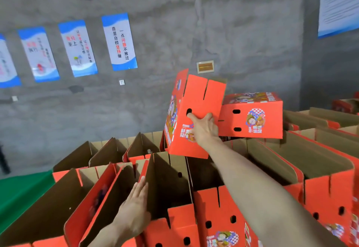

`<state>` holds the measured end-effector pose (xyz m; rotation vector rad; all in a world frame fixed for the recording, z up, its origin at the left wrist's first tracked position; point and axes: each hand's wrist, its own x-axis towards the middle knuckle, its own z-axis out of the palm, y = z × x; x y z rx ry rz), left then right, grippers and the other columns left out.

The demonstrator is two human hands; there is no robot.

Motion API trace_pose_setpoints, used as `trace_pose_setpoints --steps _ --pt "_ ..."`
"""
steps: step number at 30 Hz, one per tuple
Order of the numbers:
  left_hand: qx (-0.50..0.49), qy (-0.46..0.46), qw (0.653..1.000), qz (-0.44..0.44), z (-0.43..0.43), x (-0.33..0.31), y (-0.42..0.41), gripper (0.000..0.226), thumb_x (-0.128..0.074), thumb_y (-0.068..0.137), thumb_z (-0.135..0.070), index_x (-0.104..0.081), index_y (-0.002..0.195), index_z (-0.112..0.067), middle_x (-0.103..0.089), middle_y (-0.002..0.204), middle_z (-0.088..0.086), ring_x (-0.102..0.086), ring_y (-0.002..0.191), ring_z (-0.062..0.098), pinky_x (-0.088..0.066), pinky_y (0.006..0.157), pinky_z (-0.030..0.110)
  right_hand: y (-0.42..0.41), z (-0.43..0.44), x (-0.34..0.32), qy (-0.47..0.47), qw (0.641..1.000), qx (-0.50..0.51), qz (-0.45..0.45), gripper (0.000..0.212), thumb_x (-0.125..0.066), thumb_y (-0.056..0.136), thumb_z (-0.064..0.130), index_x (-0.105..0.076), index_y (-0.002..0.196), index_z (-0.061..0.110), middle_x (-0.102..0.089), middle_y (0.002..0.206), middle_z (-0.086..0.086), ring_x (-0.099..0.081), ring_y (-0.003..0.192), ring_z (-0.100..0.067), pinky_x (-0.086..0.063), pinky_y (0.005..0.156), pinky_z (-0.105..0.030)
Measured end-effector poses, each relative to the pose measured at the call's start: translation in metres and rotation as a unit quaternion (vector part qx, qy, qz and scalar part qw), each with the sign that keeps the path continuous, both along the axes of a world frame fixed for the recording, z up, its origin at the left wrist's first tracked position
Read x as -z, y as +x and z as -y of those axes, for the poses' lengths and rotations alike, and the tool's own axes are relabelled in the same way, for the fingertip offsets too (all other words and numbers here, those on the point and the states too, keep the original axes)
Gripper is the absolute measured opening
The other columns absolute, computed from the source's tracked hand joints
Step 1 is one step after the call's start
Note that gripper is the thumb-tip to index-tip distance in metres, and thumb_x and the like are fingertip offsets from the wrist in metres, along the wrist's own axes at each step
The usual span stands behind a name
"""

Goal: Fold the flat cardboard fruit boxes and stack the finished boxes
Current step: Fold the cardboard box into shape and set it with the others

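Note:
A folded red fruit box (194, 99) stands tilted on top of the stack of open boxes, upside down with its slotted flaps up. My right hand (204, 128) presses flat against its near side, fingers spread, one fingertip at an oval vent hole. Beside it on the right lies a second folded red box (252, 116), also upside down. My left hand (134, 209) rests with straight fingers against the upright brown flap of a near open box (167, 188).
Rows of open red boxes with brown insides (310, 169) fill the foreground and right. A green surface (21, 190) lies at the left. Behind is a grey concrete wall (174, 23) with blue and white posters (119, 41).

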<state>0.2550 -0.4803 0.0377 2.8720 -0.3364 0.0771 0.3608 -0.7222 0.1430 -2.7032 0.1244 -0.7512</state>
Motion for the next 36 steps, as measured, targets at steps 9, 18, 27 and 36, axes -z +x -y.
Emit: trace_pose_setpoints --steps 9,18,27,36 --pt "-0.007 -0.003 1.0 -0.01 -0.005 0.001 0.003 0.086 -0.051 0.086 -0.014 0.004 0.152 -0.014 0.023 0.157 -0.005 0.014 0.146 0.017 -0.015 0.119 0.038 -0.021 0.036 -0.036 -0.081 0.996 0.023 0.024 0.06 -0.063 0.089 0.019 -0.033 0.138 0.039 -0.033 0.121 -0.019 -0.039 0.111 -0.036 -0.034 0.072 -0.036" --pt "-0.006 -0.027 1.0 -0.012 -0.009 0.004 0.006 0.088 -0.053 0.084 -0.016 0.003 0.152 -0.013 0.022 0.157 -0.005 0.013 0.146 0.018 -0.013 0.119 0.037 -0.047 0.048 -0.068 -0.143 0.987 0.067 0.023 0.067 -0.063 0.089 0.014 -0.029 0.141 0.039 -0.034 0.125 -0.021 -0.038 0.114 -0.036 -0.035 0.071 -0.036" --pt "0.001 -0.043 0.999 -0.015 -0.007 0.003 0.005 0.089 -0.053 0.083 -0.014 0.003 0.152 -0.012 0.021 0.158 -0.003 0.013 0.146 0.019 -0.009 0.119 0.034 -0.032 0.029 -0.045 -0.172 0.984 0.049 0.003 0.064 -0.058 0.089 0.012 -0.03 0.138 0.042 -0.031 0.124 -0.017 -0.033 0.117 -0.035 -0.036 0.073 -0.035" --pt "0.028 -0.007 0.999 0.02 -0.002 0.003 0.004 0.085 -0.05 0.084 -0.012 0.001 0.151 -0.003 0.016 0.159 0.006 0.013 0.146 0.02 0.005 0.113 0.02 -0.007 0.0 0.018 0.004 0.998 0.039 -0.044 0.074 -0.053 0.095 0.03 -0.004 0.148 0.045 0.005 0.151 -0.031 -0.018 0.137 -0.044 -0.041 0.099 -0.045"
